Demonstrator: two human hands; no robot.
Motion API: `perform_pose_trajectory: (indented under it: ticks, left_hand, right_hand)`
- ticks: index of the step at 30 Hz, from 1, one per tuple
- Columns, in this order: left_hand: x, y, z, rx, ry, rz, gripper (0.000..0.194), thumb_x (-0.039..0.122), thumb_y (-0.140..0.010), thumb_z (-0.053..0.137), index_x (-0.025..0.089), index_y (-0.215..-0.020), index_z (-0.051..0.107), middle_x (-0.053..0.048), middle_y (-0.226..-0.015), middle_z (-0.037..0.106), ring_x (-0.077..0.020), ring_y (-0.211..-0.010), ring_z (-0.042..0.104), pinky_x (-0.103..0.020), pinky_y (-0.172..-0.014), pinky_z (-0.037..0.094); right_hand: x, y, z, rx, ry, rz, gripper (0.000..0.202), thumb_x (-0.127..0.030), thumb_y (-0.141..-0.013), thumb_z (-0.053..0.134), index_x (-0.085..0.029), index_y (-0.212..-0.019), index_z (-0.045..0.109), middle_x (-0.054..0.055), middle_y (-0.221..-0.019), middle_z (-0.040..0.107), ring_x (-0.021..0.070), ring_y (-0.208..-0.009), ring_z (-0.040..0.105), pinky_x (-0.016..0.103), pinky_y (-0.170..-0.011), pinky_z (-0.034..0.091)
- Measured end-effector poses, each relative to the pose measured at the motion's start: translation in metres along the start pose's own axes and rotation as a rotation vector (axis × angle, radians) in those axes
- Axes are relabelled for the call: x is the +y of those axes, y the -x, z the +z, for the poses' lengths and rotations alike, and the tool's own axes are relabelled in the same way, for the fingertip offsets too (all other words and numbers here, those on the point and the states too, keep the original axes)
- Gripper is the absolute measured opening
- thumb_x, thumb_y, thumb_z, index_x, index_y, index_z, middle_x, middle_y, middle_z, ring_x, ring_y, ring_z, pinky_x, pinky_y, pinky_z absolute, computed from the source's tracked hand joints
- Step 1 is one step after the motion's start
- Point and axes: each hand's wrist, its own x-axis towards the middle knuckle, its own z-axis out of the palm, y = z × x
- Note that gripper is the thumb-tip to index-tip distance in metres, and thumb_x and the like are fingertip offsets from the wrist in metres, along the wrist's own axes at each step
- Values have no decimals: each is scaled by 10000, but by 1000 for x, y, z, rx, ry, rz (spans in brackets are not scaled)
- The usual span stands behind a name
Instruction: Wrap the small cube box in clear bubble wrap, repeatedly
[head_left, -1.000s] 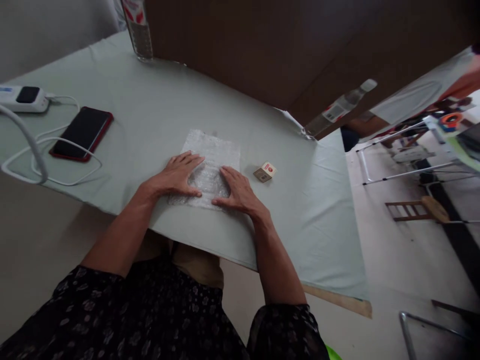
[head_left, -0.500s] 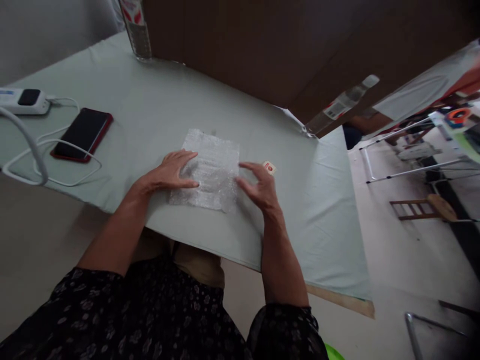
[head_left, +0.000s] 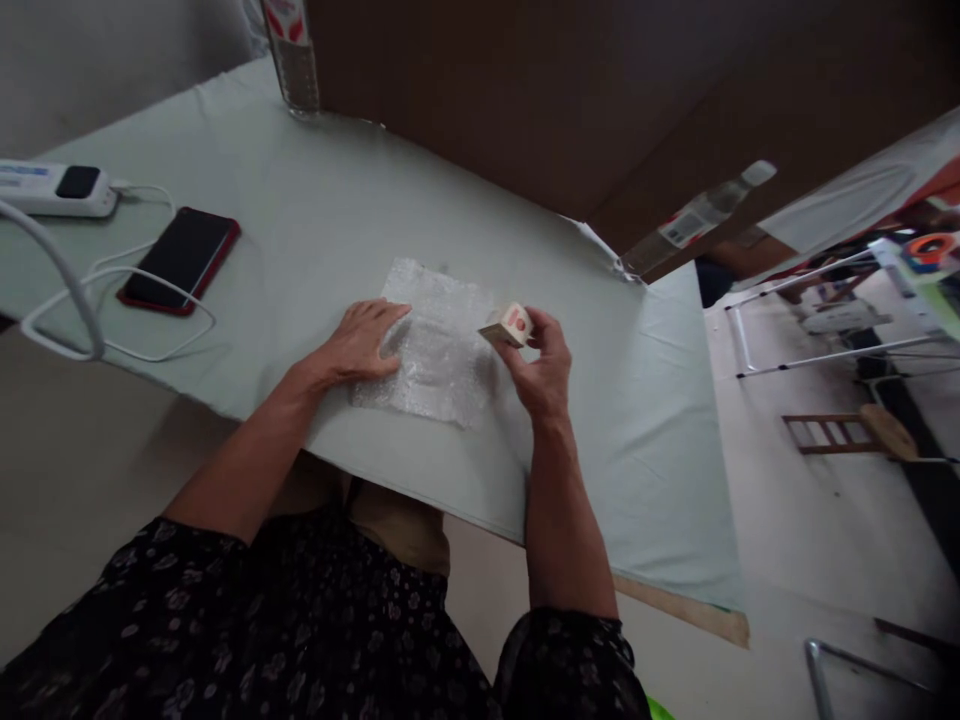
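Note:
A square sheet of clear bubble wrap lies flat on the pale green tablecloth. My left hand rests on its left edge, fingers apart and holding nothing. Above the sheet's right edge, my right hand grips a small cream box with a red mark, between thumb and fingers. The box is tilted and its far side is hidden.
A phone with a white cable and a power strip lie at the left. Behind stands a large brown cardboard panel, with a plastic bottle at its left and another bottle leaning at its right.
My right hand has taken hold of the small box, which lay beside it on the cloth, and lifted it to the bubble wrap's right edge. My left hand stays at the sheet's left side.

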Motion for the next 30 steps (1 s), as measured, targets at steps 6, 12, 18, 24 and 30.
perform_pose_trajectory:
  ticks: [6,12,18,24,30]
  left_hand:
    - [2,-1,-1,-27,-20,10,810,351,-737,547,162,-1501,358,-158,-1523,458,-331,-1438,381,-491,-1203,266]
    - [2,-1,0,-21,-1,33,807,325,-717,551,168,-1489,375,-146,-1508,473,-331,-1413,409,-489,-1195,283]
    - [2,-1,1,-22,1,21,798,326,-719,548,213,-1489,374,-122,-1518,471,-326,-1429,391,-497,-1204,269]
    - [1,-2,-1,-13,32,-10,812,297,-695,552,199,-1485,392,-120,-1510,485,-335,-1437,387,-503,-1217,266]
    - [6,-3,-5,141,138,-22,689,246,-708,546,163,-1391,520,-117,-1439,562,-287,-1364,471,-445,-1201,333]
  right_hand:
    - [-33,10,46,-342,61,-95,573,-324,-830,677,-216,-1376,536,119,-1387,629,291,-1229,588,490,-1069,422]
    - [-32,14,52,-449,162,-94,623,-293,-857,643,-236,-1455,477,101,-1467,577,317,-1283,549,530,-1078,392]
    - [-32,14,53,-427,167,-102,624,-341,-871,651,-253,-1461,468,95,-1447,595,310,-1264,563,516,-1059,409]
    - [-49,23,12,-373,147,-217,584,-491,-868,676,-234,-1375,542,122,-1373,629,320,-1240,578,495,-1031,416]
    - [-69,72,11,-602,329,-403,240,-361,-941,603,-202,-1092,700,140,-1247,698,312,-1122,624,487,-944,432]
